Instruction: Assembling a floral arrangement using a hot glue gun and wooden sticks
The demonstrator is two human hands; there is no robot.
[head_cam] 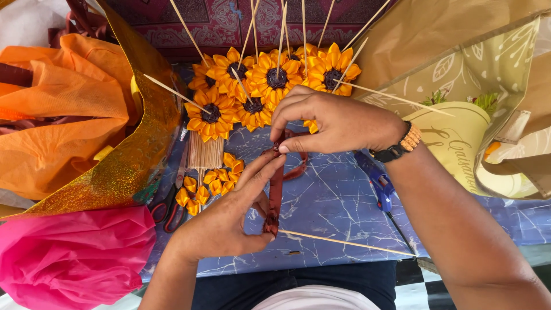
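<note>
A dark red ribbon (276, 186) runs upright between my two hands, over a blue marbled board (338, 201). My right hand (333, 121) pinches the ribbon's top end with thumb and forefinger. Lower down, my left hand (229, 221) grips the ribbon's bottom end, its forefinger stretched up to the pinch. A loop of the ribbon (298, 166) curls out under my right hand. A thin wooden skewer (344, 243) lies on the board just below my left hand.
Several yellow ribbon sunflowers on skewers (270, 80) lie at the board's far side, with loose yellow petals (212, 183) and a skewer bundle (205, 154). Scissors (172, 201), a blue glue gun (380, 185), gold glitter paper (126, 166), orange (57, 115) and pink (69, 258) sheets surround it.
</note>
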